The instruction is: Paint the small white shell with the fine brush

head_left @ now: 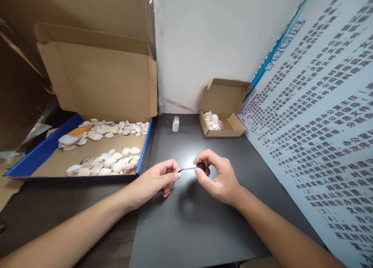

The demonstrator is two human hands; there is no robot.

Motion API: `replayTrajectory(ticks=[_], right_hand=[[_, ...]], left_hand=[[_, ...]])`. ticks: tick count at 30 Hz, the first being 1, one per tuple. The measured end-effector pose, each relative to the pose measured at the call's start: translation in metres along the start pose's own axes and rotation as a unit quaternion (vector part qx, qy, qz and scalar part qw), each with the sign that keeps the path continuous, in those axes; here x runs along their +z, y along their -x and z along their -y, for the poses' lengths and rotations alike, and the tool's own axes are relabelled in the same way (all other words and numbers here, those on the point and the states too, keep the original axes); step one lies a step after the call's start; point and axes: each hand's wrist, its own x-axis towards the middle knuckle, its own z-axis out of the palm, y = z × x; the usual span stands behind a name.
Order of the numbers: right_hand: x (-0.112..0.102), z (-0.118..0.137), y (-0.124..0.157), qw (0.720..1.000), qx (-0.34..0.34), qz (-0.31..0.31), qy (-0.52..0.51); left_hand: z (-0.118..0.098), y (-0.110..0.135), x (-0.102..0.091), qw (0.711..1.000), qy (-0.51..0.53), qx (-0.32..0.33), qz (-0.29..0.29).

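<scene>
My right hand [218,176] pinches the round black cap of a brush applicator [189,168]. Its thin stem points left, and the dark brush tip reaches the fingertips of my left hand [163,176]. Between that thumb and forefinger is a small white shell [178,175], mostly covered by the fingers. Both hands are held above the dark table, close together. Beyond them stands a small clear glass bottle [175,124], upright, with a white label and no cap on its neck.
On the left, a blue-edged cardboard box [72,159] lies open with many shells in two groups and an orange piece. A smaller open cardboard box [225,133] at the back right holds white shells. A printed board [314,116] slants along the right side.
</scene>
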Motion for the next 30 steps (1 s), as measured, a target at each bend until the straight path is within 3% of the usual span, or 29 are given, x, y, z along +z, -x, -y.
replayTrajectory(ticks=[12,17,30], right_hand=[[0.0013,-0.0004,0.0007,1.0,0.006,-0.026,-0.011],[0.0017,0.0004,0.0005,1.0,0.001,0.001,-0.007],[0.0008,0.0009,0.0007,1.0,-0.005,-0.008,0.013]], left_hand=[[-0.0007,0.0004,0.0018,1.0,0.017,-0.004,-0.011],[0.0004,0.0,0.0005,1.0,0.016,0.001,-0.007],[-0.002,0.0001,0.0015,1.0,0.022,-0.004,-0.014]])
